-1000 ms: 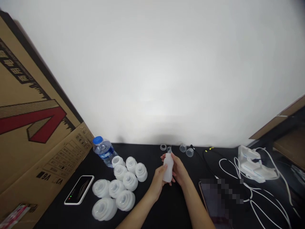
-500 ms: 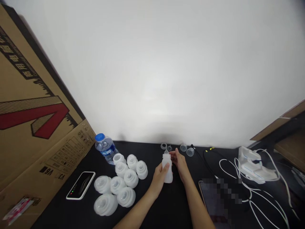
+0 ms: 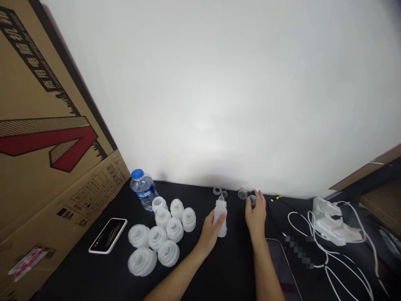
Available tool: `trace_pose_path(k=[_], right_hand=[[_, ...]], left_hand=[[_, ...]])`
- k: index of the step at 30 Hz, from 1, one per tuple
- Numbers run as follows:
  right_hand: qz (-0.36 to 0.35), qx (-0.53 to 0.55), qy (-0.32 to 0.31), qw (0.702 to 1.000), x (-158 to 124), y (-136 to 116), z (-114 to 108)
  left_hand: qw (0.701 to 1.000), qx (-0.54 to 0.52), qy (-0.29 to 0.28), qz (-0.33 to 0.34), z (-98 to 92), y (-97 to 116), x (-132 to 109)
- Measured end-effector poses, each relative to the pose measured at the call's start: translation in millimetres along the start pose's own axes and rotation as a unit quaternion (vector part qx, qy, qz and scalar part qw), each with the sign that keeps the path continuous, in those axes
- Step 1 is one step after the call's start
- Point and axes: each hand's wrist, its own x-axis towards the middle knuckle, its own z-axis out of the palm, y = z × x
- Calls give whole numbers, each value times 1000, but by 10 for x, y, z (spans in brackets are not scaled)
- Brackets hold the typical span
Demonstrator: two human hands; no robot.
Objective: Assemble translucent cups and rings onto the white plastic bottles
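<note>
My left hand [image 3: 213,229] is wrapped round a white baby bottle [image 3: 221,215], which stands upright with a clear nipple [image 3: 222,195] on top. To its right, my right hand [image 3: 257,211] reaches over a clear cap [image 3: 251,199], thumb and fingers spread on either side of it; whether they touch it cannot be told. Another clear cap [image 3: 242,193] lies just left of that one. Behind the bottle, near the wall, are a clear ring [image 3: 216,190] and a small clear part [image 3: 224,194].
Several white bottles with clear caps [image 3: 158,238] stand at the left, beside a water bottle [image 3: 144,190] and a white-rimmed device [image 3: 108,235]. A cardboard box [image 3: 72,200] borders the left. On the right are a tablet [image 3: 282,267], white cables [image 3: 336,251] and a white charger [image 3: 333,221].
My right hand has left the bottle's neck and moved right to the clear cap, its fingers now spread. My left hand still holds the bottle. The view has shifted slightly.
</note>
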Motion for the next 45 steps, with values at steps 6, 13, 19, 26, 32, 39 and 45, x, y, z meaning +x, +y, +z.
trace_pose_path(k=[6, 13, 19, 26, 32, 39, 45], right_hand=[[7, -71, -25, 997, -62, 112, 14], [113, 107, -44, 987, -83, -103, 96], [211, 388, -52, 896, -80, -313, 93], [199, 420, -163, 870, -149, -488, 77], [169, 365, -203, 893, -231, -542, 143], [166, 352, -156, 908, -321, -616, 223], [158, 364, -144, 907, -340, -647, 241]], left_hand=[[999, 24, -11, 25, 5, 25, -1], [1000, -4, -15, -26, 35, 40, 0], [996, 22, -63, -59, 37, 51, -55], [995, 51, -68, -59, 40, 111, -77], [996, 46, -55, -51, 30, 132, -59], [997, 51, -46, -30, 52, 136, -106], [997, 63, -41, -16, 52, 155, -123]])
